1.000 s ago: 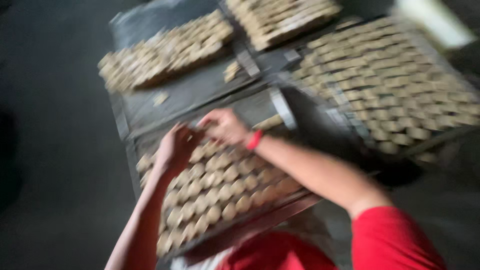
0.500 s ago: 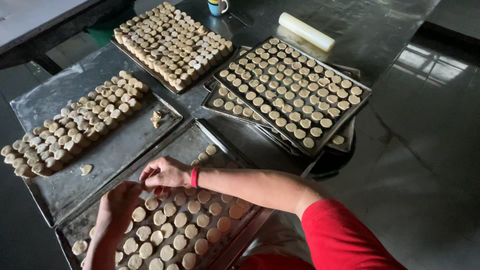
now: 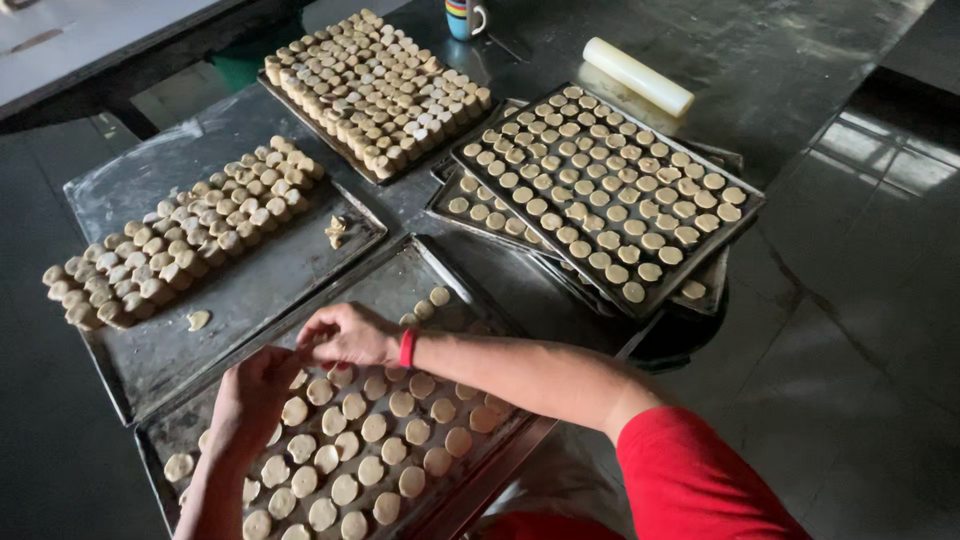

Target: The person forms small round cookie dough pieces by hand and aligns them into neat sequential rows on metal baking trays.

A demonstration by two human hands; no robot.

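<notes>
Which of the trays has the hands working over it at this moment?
The nearest tray, half filled with flat dough rounds; both the left hand and right hand are over it. The other trays lie farther away, untouched.

So nearest is the tray (image 3: 440, 262) with dough rounds (image 3: 372, 428) in it and both hands over its far-left part, another tray (image 3: 250, 290) sits just behind-left, a heaped tray (image 3: 300, 100) lies far centre, stacked trays (image 3: 745, 205) are right, and a rolling pin (image 3: 638, 76) with a mug (image 3: 466, 17) lies beyond.
</notes>
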